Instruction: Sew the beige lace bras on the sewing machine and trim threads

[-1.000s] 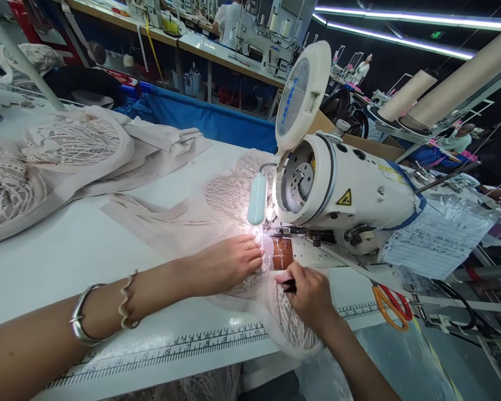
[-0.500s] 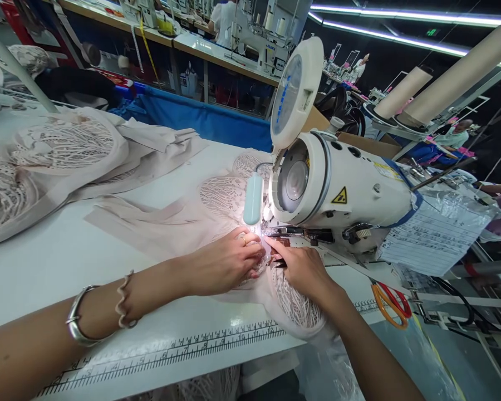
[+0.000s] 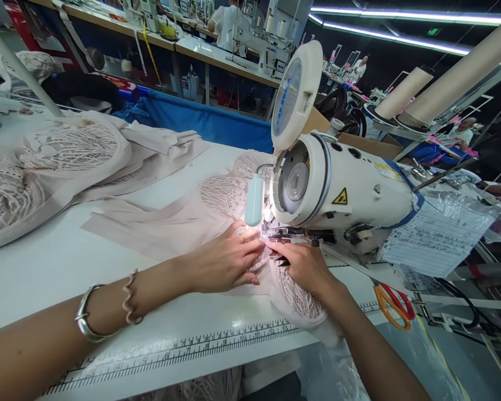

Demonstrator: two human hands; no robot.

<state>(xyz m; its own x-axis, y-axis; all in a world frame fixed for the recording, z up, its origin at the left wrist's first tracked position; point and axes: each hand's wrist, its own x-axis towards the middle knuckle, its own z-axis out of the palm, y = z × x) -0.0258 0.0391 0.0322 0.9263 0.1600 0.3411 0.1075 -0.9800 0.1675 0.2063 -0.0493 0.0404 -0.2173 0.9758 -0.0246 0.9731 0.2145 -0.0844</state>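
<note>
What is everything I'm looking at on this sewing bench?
sewing machine: one, white, right of centre on the table.
lamp: one, pale blue, lit, at the machine's needle end.
lace fabric piece: one, beige, under the needle and both hands.
fabric pile: one, beige, far left.
scissors: one, orange and red handles, right edge of the table.
printed ruler: one, black marks, along the table's near edge.
table: one, white.
paper sheet: one, white, in plastic, beside the machine.
left hand: flat on the lace, ring and bracelets worn.
right hand: on the lace by the needle, with a small dark tool.
</note>
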